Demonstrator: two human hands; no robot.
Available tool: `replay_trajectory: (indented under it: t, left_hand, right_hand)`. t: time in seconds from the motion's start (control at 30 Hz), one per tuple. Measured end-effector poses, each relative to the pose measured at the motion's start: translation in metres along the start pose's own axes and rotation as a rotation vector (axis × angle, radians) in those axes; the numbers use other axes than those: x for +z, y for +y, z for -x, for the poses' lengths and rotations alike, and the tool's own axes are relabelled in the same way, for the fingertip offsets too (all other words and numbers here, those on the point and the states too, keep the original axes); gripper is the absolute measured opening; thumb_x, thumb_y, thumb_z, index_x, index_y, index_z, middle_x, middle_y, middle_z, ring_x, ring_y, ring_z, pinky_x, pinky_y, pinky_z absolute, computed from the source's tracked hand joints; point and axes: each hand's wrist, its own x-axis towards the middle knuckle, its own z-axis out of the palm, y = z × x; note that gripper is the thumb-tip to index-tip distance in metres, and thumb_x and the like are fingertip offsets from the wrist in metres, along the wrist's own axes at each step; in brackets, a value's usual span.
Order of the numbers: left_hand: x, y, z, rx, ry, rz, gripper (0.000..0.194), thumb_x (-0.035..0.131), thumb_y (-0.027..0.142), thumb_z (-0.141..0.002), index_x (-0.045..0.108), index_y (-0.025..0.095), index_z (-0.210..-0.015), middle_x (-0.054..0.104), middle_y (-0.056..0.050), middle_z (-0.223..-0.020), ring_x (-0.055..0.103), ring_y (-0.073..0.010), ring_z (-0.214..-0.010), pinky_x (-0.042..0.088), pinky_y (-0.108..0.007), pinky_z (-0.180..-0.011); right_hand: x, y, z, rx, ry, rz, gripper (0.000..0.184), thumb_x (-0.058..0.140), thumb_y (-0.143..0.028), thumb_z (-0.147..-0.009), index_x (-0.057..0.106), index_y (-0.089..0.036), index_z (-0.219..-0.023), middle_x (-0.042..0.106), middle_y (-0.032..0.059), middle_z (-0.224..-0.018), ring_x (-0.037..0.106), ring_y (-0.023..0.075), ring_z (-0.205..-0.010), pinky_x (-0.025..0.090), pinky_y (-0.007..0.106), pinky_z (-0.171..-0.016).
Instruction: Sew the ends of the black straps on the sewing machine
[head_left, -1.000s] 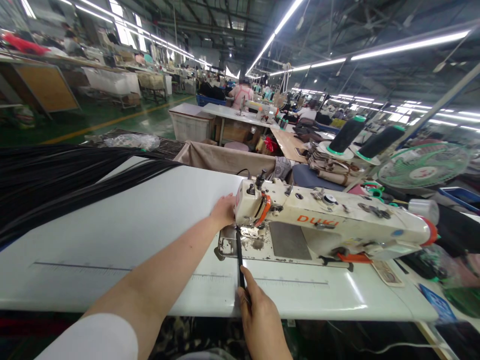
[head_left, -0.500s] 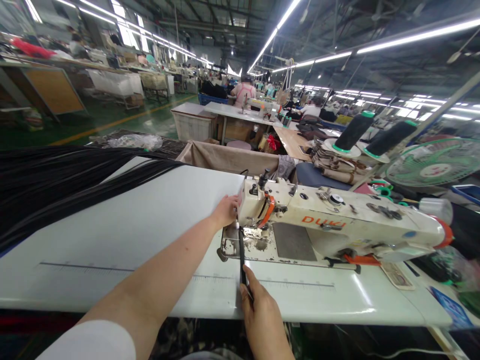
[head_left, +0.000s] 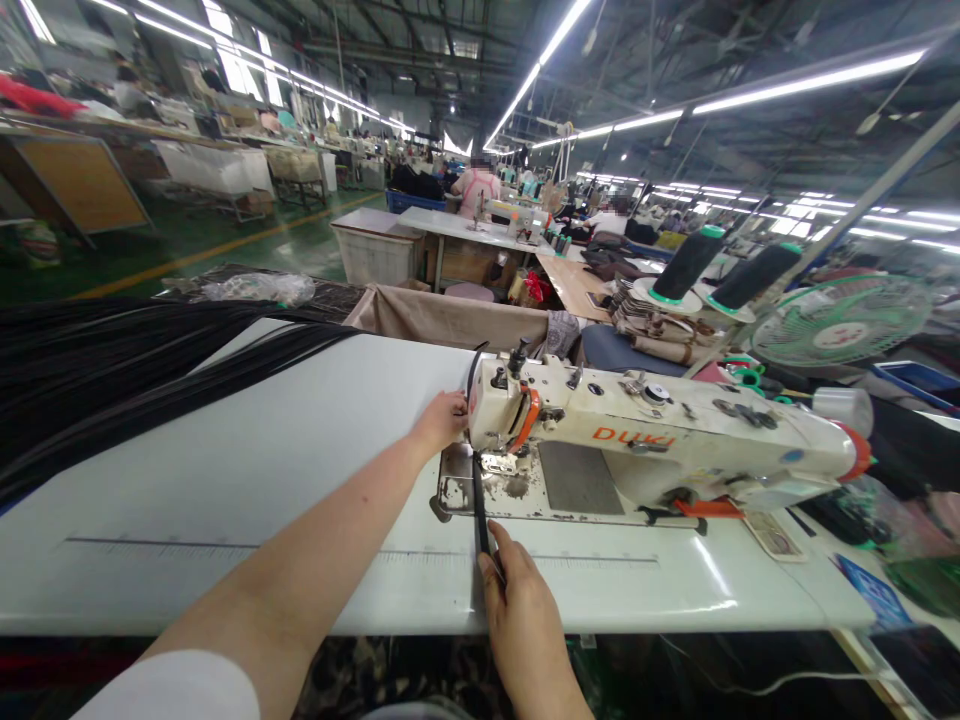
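A cream sewing machine (head_left: 645,435) stands on a white table (head_left: 247,470). A narrow black strap (head_left: 478,505) runs from under the machine's needle toward me. My right hand (head_left: 525,620) pinches the near end of the strap at the table's front edge. My left hand (head_left: 442,420) reaches behind the machine's head, fingers closed; a loop of black strap (head_left: 472,362) rises just above it, and what the fingers hold is hidden.
A large heap of black straps (head_left: 112,370) covers the table's left side. Two black thread cones (head_left: 720,270) and a green fan (head_left: 840,325) stand at the right. A cloth bin (head_left: 442,315) lies behind the table. Other people work at distant tables.
A loop of black strap has appeared above my left hand behind the machine head. My right hand has stayed on the strap's near end.
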Motion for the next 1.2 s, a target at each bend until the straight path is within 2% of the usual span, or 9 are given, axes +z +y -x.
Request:
replay_trajectory:
  t: [0.13, 0.27, 0.37, 0.47, 0.57, 0.67, 0.77, 1.0, 1.2]
  left_hand:
    - [-0.009, 0.005, 0.009, -0.146, 0.144, 0.078, 0.011, 0.071, 0.03, -0.076, 0.072, 0.02, -0.073, 0.078, -0.007, -0.099, 0.068, -0.0275, -0.106, 0.048, -0.036, -0.098]
    - [-0.017, 0.009, 0.03, -0.278, 0.267, 0.187, 0.025, 0.07, 0.044, -0.077, 0.07, 0.02, -0.076, 0.075, -0.005, -0.086, 0.068, -0.0257, -0.092, 0.048, -0.035, -0.085]
    - [-0.025, 0.01, 0.051, -0.334, 0.336, 0.289, 0.031, 0.066, 0.051, -0.079, 0.064, 0.02, -0.074, 0.069, -0.003, -0.076, 0.066, -0.0238, -0.083, 0.049, -0.034, -0.077]
    - [-0.035, 0.011, 0.072, -0.348, 0.383, 0.413, 0.033, 0.067, 0.053, -0.078, 0.06, 0.021, -0.075, 0.068, -0.003, -0.075, 0.068, -0.0236, -0.085, 0.053, -0.033, -0.076]
    - [-0.042, 0.017, 0.094, -0.335, 0.409, 0.552, 0.037, 0.067, 0.056, -0.078, 0.061, 0.02, -0.082, 0.072, -0.007, -0.088, 0.072, -0.0249, -0.095, 0.058, -0.036, -0.085]
    - [-0.047, 0.024, 0.118, -0.308, 0.421, 0.655, 0.043, 0.07, 0.058, -0.079, 0.062, 0.018, -0.091, 0.073, -0.011, -0.099, 0.073, -0.0265, -0.103, 0.06, -0.042, -0.096]
    - [-0.052, 0.028, 0.143, -0.274, 0.414, 0.685, 0.044, 0.074, 0.057, -0.081, 0.063, 0.017, -0.098, 0.074, -0.01, -0.102, 0.073, -0.0273, -0.111, 0.058, -0.045, -0.104]
    - [-0.065, 0.03, 0.191, -0.233, 0.371, 0.51, 0.035, 0.068, 0.055, -0.092, 0.061, 0.022, -0.102, 0.077, -0.01, -0.117, 0.071, -0.0262, -0.118, 0.054, -0.042, -0.11]
    - [-0.073, 0.028, 0.215, -0.229, 0.379, 0.451, 0.035, 0.067, 0.055, -0.092, 0.065, 0.022, -0.104, 0.076, -0.011, -0.121, 0.071, -0.0267, -0.119, 0.055, -0.041, -0.11]
  right_hand:
    - [0.0, 0.009, 0.001, -0.082, 0.143, -0.056, 0.042, 0.047, -0.032, -0.102, 0.062, -0.019, -0.139, 0.067, 0.0151, -0.123, 0.067, 0.0274, -0.113, 0.056, 0.044, -0.1]
    - [0.003, 0.012, -0.003, -0.154, 0.315, -0.174, 0.035, 0.054, -0.029, -0.099, 0.067, -0.019, -0.129, 0.062, 0.0151, -0.124, 0.063, 0.0255, -0.117, 0.054, 0.041, -0.104]
    - [0.007, 0.007, -0.008, -0.177, 0.336, -0.263, 0.026, 0.058, -0.033, -0.098, 0.073, -0.02, -0.116, 0.064, 0.0142, -0.123, 0.062, 0.0253, -0.116, 0.052, 0.039, -0.103]
    - [0.013, -0.003, -0.014, -0.152, 0.208, -0.39, 0.028, 0.059, -0.045, -0.098, 0.074, -0.022, -0.106, 0.069, 0.0087, -0.103, 0.065, 0.0228, -0.095, 0.053, 0.036, -0.088]
    - [0.023, -0.013, -0.023, -0.018, -0.015, -0.615, 0.048, 0.058, -0.065, -0.095, 0.072, -0.02, -0.104, 0.071, 0.0046, -0.085, 0.059, 0.0171, -0.07, 0.048, 0.03, -0.066]
    - [0.031, -0.023, -0.034, 0.136, -0.191, -0.862, 0.068, 0.062, -0.082, -0.082, 0.074, -0.017, -0.099, 0.072, 0.0053, -0.08, 0.051, 0.0116, -0.054, 0.037, 0.026, -0.051]
    - [0.035, -0.033, -0.047, 0.224, -0.272, -1.012, 0.072, 0.074, -0.081, -0.072, 0.075, -0.014, -0.098, 0.073, 0.0062, -0.078, 0.049, 0.0095, -0.053, 0.029, 0.023, -0.047]
    - [0.037, -0.049, -0.071, 0.23, -0.336, -1.119, 0.064, 0.079, -0.071, -0.074, 0.075, -0.011, -0.095, 0.071, 0.0068, -0.078, 0.041, 0.0064, -0.053, 0.019, 0.022, -0.047]
    - [0.038, -0.064, -0.085, 0.211, -0.473, -1.119, 0.065, 0.083, -0.073, -0.065, 0.072, -0.012, -0.085, 0.054, -0.002, -0.069, 0.03, 0.0035, -0.051, 0.012, 0.021, -0.048]
